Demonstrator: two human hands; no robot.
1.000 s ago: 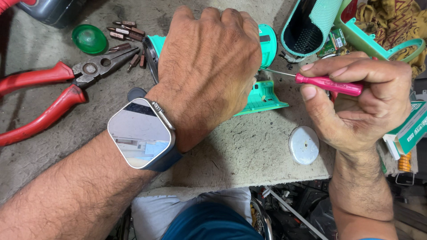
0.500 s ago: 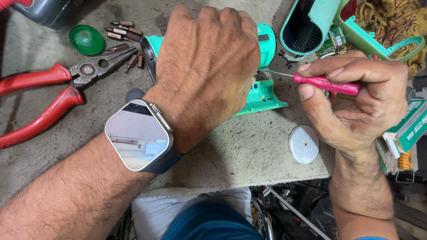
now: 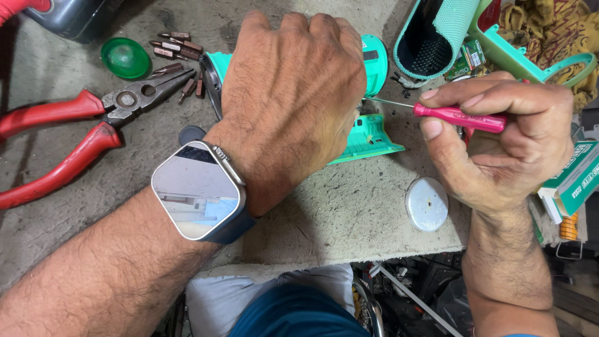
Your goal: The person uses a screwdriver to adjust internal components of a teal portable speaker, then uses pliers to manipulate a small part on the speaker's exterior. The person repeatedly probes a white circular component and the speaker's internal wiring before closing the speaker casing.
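Note:
My left hand [image 3: 293,93] lies palm down over a teal plastic tool body [image 3: 368,134] on the worn bench top, gripping it and hiding most of it. A square wristwatch [image 3: 198,190] sits on that wrist. My right hand [image 3: 499,143] pinches a small screwdriver with a pink handle [image 3: 462,117]. Its thin metal shaft points left, and the tip meets the teal body just past my left fingers.
Red-handled pliers [image 3: 75,134] lie at the left, beside several loose screwdriver bits [image 3: 178,47] and a green round cap [image 3: 125,57]. A white disc [image 3: 427,203] rests near the bench's front edge. A teal mesh-covered half shell [image 3: 437,34] and teal parts lie at the back right, a small box [image 3: 577,181] at the right.
The hands barely shift; the pink screwdriver has tilted slightly and stays with its tip at the teal body. My left hand keeps its hold.

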